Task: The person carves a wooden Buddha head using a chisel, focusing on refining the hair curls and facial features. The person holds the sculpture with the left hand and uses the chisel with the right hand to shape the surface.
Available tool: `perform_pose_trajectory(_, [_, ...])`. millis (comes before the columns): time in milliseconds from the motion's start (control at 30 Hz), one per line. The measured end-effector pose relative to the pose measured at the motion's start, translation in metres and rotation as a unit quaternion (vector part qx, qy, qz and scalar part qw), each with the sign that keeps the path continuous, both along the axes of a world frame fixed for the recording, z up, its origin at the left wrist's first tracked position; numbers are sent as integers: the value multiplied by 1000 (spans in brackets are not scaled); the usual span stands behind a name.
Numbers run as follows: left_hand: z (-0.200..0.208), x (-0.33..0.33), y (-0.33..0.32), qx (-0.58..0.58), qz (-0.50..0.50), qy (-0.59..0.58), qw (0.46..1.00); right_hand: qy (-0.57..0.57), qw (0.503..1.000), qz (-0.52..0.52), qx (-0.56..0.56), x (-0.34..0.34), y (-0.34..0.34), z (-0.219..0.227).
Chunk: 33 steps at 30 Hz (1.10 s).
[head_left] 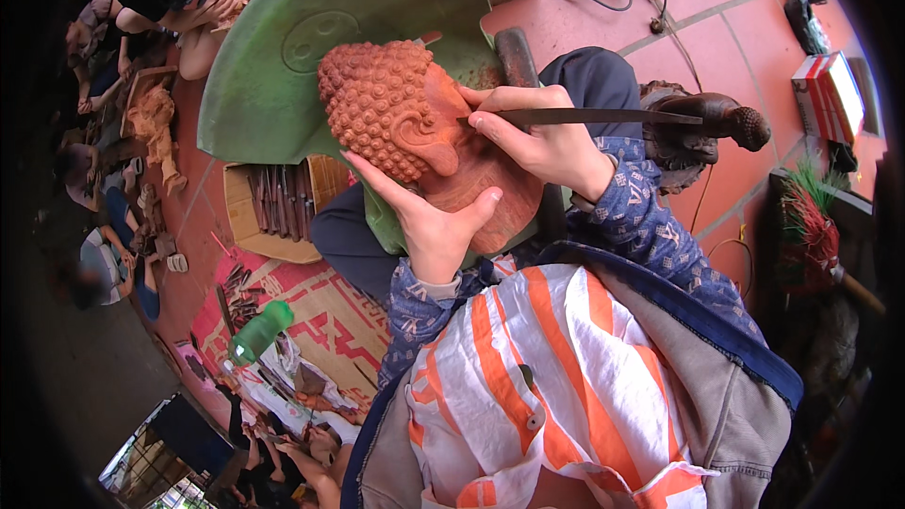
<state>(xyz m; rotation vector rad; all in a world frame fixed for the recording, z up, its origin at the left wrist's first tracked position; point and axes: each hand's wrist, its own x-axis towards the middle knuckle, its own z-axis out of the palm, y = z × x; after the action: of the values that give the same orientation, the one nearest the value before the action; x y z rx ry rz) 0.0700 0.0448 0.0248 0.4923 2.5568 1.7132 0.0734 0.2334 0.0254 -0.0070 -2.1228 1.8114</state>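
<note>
A reddish-brown carved wooden head [382, 108] with rows of snail-like curls and a long ear lies tilted over my lap. My left hand [436, 231] is around its neck side, thumb and fingers spread against the wood, holding it. In my right hand [551, 137] is a long, thin, dark carving chisel [613, 117], pinched near its working end and pointing left. Its tip meets the face beside the ear, partly hidden by my fingers. Behind the head curves a green plastic sheet or seat [273, 99].
A cardboard box [325, 179] of chisels stands left, near more tools on a mat and a green bottle [262, 332]. To the right are a dark carved figure [702, 123], a brush [815, 226] and a red-white box [828, 99]. Cables trail across the tiles. Other people sit left.
</note>
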Motion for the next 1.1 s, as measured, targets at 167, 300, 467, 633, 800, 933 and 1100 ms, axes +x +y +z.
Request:
perform_pose_trajectory(167, [-1,2,0,17,8,-21,1000,30,991,47,120,1,-4,24])
perform_pose_trajectory(300, [-1,1,0,6,-4,-6,1000,24,987,48,152,-1,-2,28])
perform_pose_trajectory(467, [-1,1,-2,6,1,-10,1000,-75,996,37,12,-1,6,14])
perform_pose_trajectory(633, [1,2,1,28,0,-15,999,12,985,31,169,1,-11,36])
perform_pose_trajectory(800, [-4,0,1,37,-3,-14,999,-13,1000,-12,10,2,-7,6])
perform_pose_trajectory(933, [-3,0,3,23,3,-10,1000,37,994,9,101,0,-12,17])
perform_pose_trajectory(1100, [-2,0,-1,0,-4,-4,1000,-30,997,-2,67,-1,-7,18])
